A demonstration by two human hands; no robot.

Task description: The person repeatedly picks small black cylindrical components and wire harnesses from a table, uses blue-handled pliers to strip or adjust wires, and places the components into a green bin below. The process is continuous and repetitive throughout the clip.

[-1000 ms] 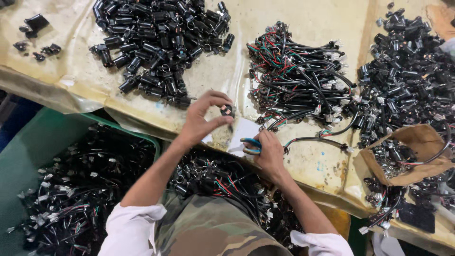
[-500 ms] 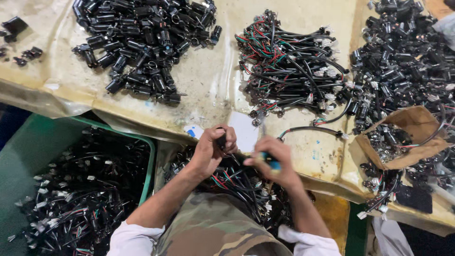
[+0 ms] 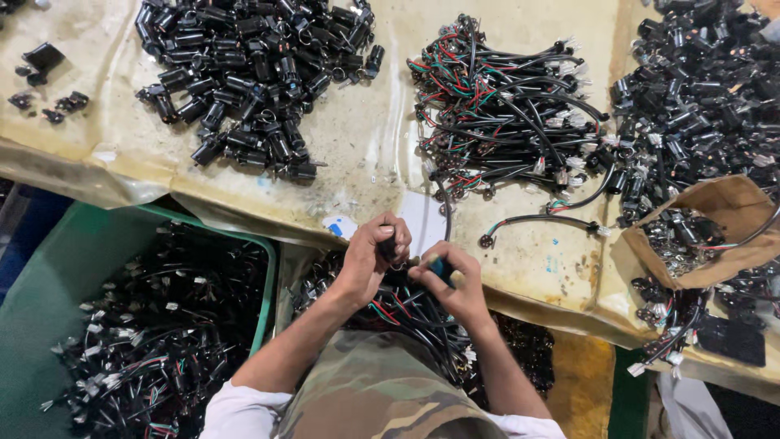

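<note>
Pinching a small black connector (image 3: pixel 388 246) between its fingertips, the left hand (image 3: pixel 370 260) is meeting the right hand (image 3: pixel 451 280) at lower centre of the frame, just below the table edge (image 3: pixel 520 299). The right hand is closing around a blue-handled tool (image 3: pixel 443 268), whose tip is pointing left toward the connector, the two nearly touching. Wires are trailing down from the grip. Lying above are two heaps of black connectors (image 3: pixel 252 81), one wire bundle (image 3: pixel 496 106), one green bin (image 3: pixel 57 268) and one cardboard box (image 3: pixel 723 223).
</note>
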